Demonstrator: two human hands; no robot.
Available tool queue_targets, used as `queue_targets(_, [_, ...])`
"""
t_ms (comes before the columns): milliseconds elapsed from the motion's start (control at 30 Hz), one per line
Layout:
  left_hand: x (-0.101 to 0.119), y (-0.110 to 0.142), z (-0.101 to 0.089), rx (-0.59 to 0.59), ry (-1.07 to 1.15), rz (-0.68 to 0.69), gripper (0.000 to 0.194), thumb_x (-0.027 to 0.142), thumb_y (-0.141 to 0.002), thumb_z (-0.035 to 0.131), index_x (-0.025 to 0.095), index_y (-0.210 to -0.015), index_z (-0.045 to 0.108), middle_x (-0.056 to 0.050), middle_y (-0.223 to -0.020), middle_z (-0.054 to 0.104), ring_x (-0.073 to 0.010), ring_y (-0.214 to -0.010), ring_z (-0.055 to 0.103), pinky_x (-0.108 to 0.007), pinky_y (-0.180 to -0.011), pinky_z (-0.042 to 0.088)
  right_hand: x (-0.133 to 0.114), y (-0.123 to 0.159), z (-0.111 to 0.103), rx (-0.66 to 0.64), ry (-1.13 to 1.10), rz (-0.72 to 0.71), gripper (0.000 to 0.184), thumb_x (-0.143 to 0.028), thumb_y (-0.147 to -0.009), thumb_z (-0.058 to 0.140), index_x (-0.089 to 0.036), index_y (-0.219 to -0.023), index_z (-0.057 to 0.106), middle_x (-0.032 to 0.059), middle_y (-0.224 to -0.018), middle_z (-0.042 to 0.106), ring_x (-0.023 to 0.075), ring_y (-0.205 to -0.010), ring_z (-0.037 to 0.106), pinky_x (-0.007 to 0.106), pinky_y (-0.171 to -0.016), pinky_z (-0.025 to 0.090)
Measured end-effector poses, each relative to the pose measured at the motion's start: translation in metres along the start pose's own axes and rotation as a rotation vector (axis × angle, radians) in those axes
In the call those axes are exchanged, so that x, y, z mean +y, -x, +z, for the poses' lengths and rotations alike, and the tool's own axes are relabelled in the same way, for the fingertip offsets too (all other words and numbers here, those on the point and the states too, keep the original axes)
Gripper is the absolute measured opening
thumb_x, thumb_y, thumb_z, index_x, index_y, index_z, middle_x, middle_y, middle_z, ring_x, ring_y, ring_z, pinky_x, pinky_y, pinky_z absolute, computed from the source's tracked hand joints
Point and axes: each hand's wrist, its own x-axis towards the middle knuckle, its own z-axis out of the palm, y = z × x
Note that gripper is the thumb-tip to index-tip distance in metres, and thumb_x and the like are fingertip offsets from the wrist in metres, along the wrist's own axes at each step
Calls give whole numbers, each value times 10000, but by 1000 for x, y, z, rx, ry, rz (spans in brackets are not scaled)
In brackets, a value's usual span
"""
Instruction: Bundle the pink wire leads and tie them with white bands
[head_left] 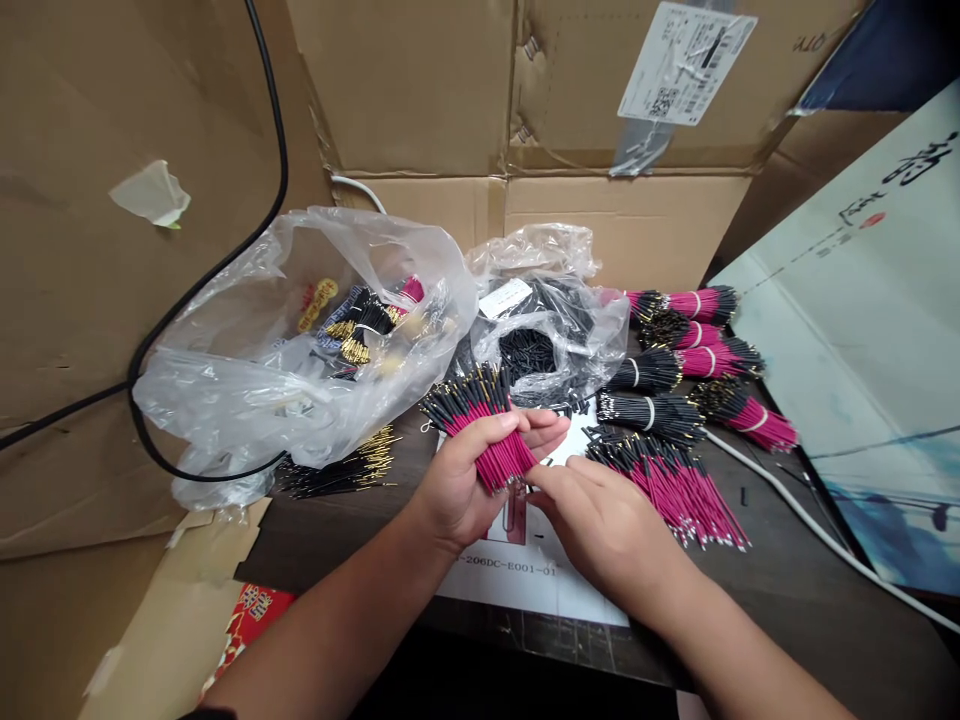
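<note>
My left hand (pixel 466 478) is closed around a bundle of short magenta wires with black ends (pixel 484 420), held tilted over the table. My right hand (pixel 600 520) is closed in a pinch at the bundle's lower end, fingertips touching the wires. Just right of my hands lies a loose fan of the same magenta wires (pixel 671 480). Under my hands is a white printed sheet (pixel 525 580).
Several tied bundles of magenta and black wires (pixel 694 350) lie at the back right. Two clear plastic bags (pixel 300 350) (pixel 547 330) hold more wires. Gold-tipped black wires (pixel 345 470) lie under the left bag. Cardboard walls surround the table; a white cable (pixel 810 525) runs right.
</note>
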Motion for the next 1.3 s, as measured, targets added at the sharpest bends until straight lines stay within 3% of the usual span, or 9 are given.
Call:
queue_targets(133, [1,1,-4,-1,-44,54,177,223,-877,625,119,-895,768,-101,-999,770,-223,-1069,706,-352,-1086,474,5,3,-2,-171,-27,-22,139,-148,-966,526,-153,-1052,634,27,-765,614,165,-701,544,310,-636,460])
queue_targets(233, [3,3,-3,-28,-30,60,134,211,-858,650,133,-860,759,-86,-962,764,-216,-1033,713,-353,-1062,492,13,3,-5,-174,-51,28,157,-156,-981,496,-155,-1013,650,31,-755,609,161,-703,551,308,-643,467])
queue_targets(400, [5,6,0,-76,-54,24,97,202,-847,668,128,-809,717,-36,-811,699,-151,-783,705,-303,-869,574,22,4,-11,59,-114,183,166,-158,-970,537,-164,-1113,620,41,-833,678,152,-734,615,294,-658,499])
queue_targets(533, [3,8,2,-71,-64,-24,91,211,-840,679,130,-799,674,-12,-702,631,-108,-629,610,-265,-716,568,6,5,-18,298,-181,201,212,-106,-924,593,-168,-1126,607,45,-849,683,142,-725,622,285,-642,505])
queue_targets(700, [-15,9,17,-37,34,-90,127,232,-873,651,144,-782,647,7,-653,573,-98,-619,573,-247,-726,518,-30,-5,-29,608,-275,107,240,-33,-919,481,-197,-1071,568,-19,-657,519,125,-571,463,333,-590,474])
queue_targets(800, [-31,14,30,-41,132,-101,205,282,-900,630,149,-744,637,1,-667,579,-102,-648,573,-251,-763,492,-42,-13,-28,702,-151,157,166,-97,-959,473,-243,-924,547,-26,-597,505,139,-577,483,355,-627,485])
queue_targets(933, [-45,23,41,-26,123,-213,306,397,-844,699,135,-703,629,-6,-657,568,-91,-614,524,-221,-666,444,-46,-15,-17,808,-93,193,178,-60,-913,536,-233,-937,572,-16,-613,529,159,-635,518,379,-679,484])
queue_targets(1133, [-48,33,40,-21,102,-242,285,334,-728,824,119,-764,641,4,-724,559,-84,-689,531,-198,-717,455,-46,-12,-16,761,-95,103,341,17,-818,577,-222,-1060,592,2,-723,614,161,-667,527,386,-702,479])
queue_targets(1300, [-48,37,43,7,63,-184,242,282,-716,823,124,-795,658,6,-729,580,-93,-690,547,-211,-702,465,-50,-16,-23,690,-126,87,315,-11,-876,517,-246,-1070,598,-8,-692,590,150,-608,515,364,-669,483])
